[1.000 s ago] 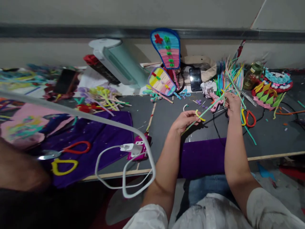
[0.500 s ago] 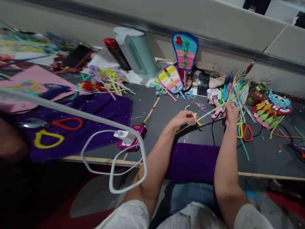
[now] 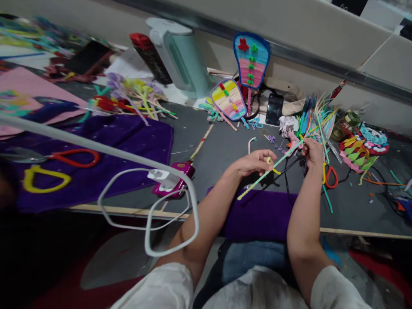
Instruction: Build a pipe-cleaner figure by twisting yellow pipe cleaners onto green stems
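The left hand point(image 3: 257, 163) pinches a yellow piece point(image 3: 277, 172) beside a long green pipe cleaner point(image 3: 286, 155); the right hand point(image 3: 312, 151) grasps the pipe cleaner's upper end, near scissors point(image 3: 336, 176).

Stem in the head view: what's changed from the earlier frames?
The stem has tilted: its pale lower end swung toward the person, clear of the wrist of the left hand. The camera view shifted too. Unchanged: left hand at the yellow piece, right hand by the stem's upper end.
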Action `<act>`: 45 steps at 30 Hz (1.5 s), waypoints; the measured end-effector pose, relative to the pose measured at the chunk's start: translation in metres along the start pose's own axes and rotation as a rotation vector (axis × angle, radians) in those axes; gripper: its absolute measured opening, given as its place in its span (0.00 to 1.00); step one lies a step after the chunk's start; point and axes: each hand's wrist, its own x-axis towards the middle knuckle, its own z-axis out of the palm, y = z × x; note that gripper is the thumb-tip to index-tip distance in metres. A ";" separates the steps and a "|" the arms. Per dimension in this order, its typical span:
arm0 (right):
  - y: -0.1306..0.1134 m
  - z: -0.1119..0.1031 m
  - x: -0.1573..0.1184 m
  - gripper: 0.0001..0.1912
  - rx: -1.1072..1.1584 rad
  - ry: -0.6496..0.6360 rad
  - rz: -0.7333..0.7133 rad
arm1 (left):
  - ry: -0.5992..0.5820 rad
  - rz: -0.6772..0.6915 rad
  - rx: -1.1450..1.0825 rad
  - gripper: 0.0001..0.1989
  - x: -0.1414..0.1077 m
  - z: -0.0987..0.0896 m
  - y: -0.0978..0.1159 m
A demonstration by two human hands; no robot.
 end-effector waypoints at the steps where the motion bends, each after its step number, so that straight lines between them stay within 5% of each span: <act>1: 0.000 -0.001 0.000 0.10 -0.018 -0.014 0.004 | -0.022 -0.014 0.011 0.24 0.001 0.000 -0.002; 12: 0.006 0.003 0.003 0.10 -0.126 -0.144 0.054 | -0.235 -0.112 0.080 0.26 0.011 0.000 -0.020; 45: 0.007 0.012 0.002 0.19 -0.002 -0.128 -0.005 | -0.205 -0.086 0.118 0.17 0.012 0.003 -0.021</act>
